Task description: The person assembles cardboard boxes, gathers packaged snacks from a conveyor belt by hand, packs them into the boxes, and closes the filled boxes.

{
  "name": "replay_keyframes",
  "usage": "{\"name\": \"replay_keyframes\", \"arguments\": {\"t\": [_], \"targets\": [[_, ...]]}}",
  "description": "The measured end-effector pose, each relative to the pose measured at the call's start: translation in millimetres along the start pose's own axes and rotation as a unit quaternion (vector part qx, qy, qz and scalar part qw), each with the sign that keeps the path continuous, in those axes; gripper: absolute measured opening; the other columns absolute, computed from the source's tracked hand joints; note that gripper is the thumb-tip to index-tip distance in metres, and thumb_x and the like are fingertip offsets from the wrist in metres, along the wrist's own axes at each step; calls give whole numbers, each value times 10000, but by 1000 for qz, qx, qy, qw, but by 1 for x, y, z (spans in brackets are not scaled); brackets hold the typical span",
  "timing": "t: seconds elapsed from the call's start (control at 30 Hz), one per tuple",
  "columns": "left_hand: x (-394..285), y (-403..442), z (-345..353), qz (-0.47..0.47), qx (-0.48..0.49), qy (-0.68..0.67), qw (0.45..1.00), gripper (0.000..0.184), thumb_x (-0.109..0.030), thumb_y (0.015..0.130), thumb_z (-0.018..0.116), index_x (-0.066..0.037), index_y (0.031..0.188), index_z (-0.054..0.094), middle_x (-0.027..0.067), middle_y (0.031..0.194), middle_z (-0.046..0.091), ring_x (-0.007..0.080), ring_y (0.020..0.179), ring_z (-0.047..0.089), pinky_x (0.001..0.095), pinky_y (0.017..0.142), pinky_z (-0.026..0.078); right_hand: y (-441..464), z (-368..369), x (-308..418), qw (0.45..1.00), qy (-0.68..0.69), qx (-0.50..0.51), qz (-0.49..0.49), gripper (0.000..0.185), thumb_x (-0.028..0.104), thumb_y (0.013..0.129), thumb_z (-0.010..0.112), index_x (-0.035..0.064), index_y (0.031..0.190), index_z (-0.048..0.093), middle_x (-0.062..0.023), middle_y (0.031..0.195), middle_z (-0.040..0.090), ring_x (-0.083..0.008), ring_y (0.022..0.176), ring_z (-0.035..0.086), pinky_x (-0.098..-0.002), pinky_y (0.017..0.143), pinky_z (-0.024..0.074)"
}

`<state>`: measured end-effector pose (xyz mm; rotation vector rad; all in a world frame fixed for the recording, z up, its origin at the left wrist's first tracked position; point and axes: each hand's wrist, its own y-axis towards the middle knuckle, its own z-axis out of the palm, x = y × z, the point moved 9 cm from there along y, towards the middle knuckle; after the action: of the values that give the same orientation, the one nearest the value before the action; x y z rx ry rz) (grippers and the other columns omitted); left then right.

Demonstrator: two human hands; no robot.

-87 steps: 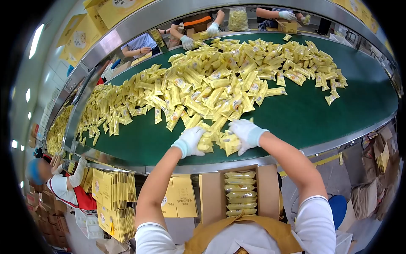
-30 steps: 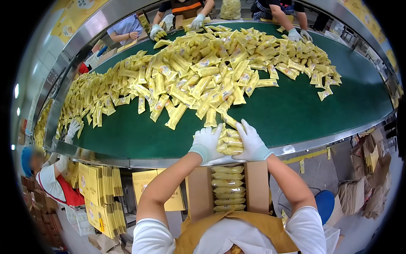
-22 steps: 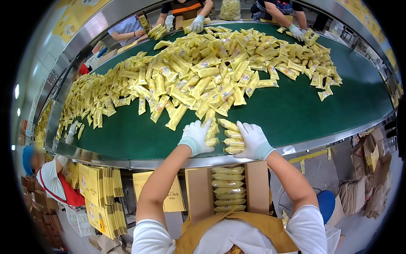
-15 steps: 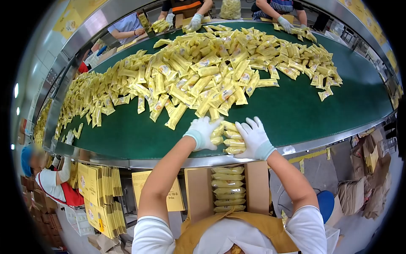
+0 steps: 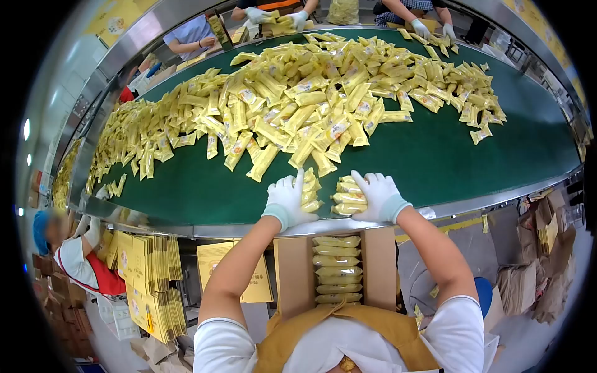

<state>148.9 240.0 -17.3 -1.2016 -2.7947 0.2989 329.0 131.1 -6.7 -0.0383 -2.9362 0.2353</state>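
My left hand, in a white glove, grips a short row of yellow packets near the front edge of the green belt. Across a narrow gap, my right hand is closed against a second row of packets. Beyond both hands lies a large heap of yellow wrapped packets. Below the belt edge, an open cardboard box holds several packets stacked in a column.
Flattened yellow cartons stand at the lower left, beside a co-worker in a red apron. Other co-workers' gloved hands are across the belt. A metal rim borders the belt; a blue stool is at the right.
My hands have moved apart, widening the gap between the two rows of packets. Across the belt, a co-worker's hands now hold packets raised above the edge.
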Motion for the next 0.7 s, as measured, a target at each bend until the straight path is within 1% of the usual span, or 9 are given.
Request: {"name": "replay_keyframes", "arguments": {"t": [0.1, 0.17, 0.23, 0.3, 0.33, 0.4, 0.47, 0.57, 0.7], "targets": [[8, -1, -2, 0, -24, -74, 997, 1282, -646, 645, 791, 5, 1575, 197, 218, 1319, 528, 341, 1197, 543, 452, 1004, 433, -5, -28, -24, 983, 153, -35, 96, 1110, 582, 686, 784, 20, 1530, 333, -226, 1181, 603, -376, 1090, 606, -428, 953, 476], [24, -7, 1, 11, -92, -156, 983, 1267, -608, 647, 816, 13, 1568, 207, 228, 1305, 531, 357, 1189, 542, 448, 1012, 439, -26, -53, -35, 919, 326, -222, 10, 1083, 470, 686, 834, -21, 1517, 343, -231, 1162, 608, -393, 1065, 615, -434, 969, 481], [49, -18, 0, 1, -157, -310, 938, 1244, -451, 640, 890, 58, 1549, 211, 259, 1349, 506, 397, 1258, 505, 477, 1083, 402, -68, -115, 5, 918, 304, -241, -77, 1058, 382, 686, 855, -58, 1503, 348, -236, 1133, 608, -408, 1023, 620, -455, 955, 489], [87, -18, 30, 9, -260, -381, 887, 1204, -324, 670, 906, 60, 1557, 187, 228, 1331, 547, 340, 1218, 565, 446, 1045, 454, -102, -149, 55, 943, 207, -194, -173, 1052, 428, 644, 852, -52, 1464, 400, -227, 1052, 610, -383, 949, 621, -452, 855, 502], [93, -19, 41, 1, -206, -623, 754, 1039, -186, 717, 875, 42, 1524, 263, 168, 1239, 612, 257, 1110, 626, 380, 968, 514, -111, -149, 80, 957, 142, -156, -200, 1023, 462, 627, 843, -25, 1431, 440, -197, 976, 600, -364, 878, 613, -444, 789, 492], [87, -35, 11, 15, -198, -669, 717, 902, -113, 733, 840, 26, 1465, 332, 133, 1167, 634, 214, 1046, 636, 344, 924, 532, -128, -122, 119, 979, -30, -51, -193, 996, 484, 624, 826, 50, 1440, 455, -135, 999, 597, -310, 935, 590, -434, 824, 438], [65, -65, -32, 44, -192, -728, 657, 643, -66, 773, 769, -17, 1328, 446, 81, 1097, 649, 165, 950, 646, 335, 846, 552, -135, -76, 147, 960, -170, 55, -216, 812, 410, 792, 714, 85, 1485, 441, -109, 1044, 605, -279, 962, 581, -428, 841, 412], [38, -107, -80, 199, -281, -581, 737, 617, -116, 805, 775, -39, 1329, 459, 54, 1076, 649, 157, 836, 649, 340, 755, 562, -133, -9, 177, 936, -205, 110, -265, 651, 282, 859, 630, 49, 1447, 476, -115, 987, 612, -288, 922, 593, -384, 777, 377], [-47, -153, -116, 281, -214, -566, 745, 820, -376, 743, 837, -1, 1373, 470, 139, 1200, 600, 258, 1007, 609, 420, 889, 525, -127, 70, 191, 939, -148, 173, -257, 577, 300, 921, 573, 97, 1454, 485, -100, 1116, 632, -277, 1067, 611, -455, 865, 422]]}}
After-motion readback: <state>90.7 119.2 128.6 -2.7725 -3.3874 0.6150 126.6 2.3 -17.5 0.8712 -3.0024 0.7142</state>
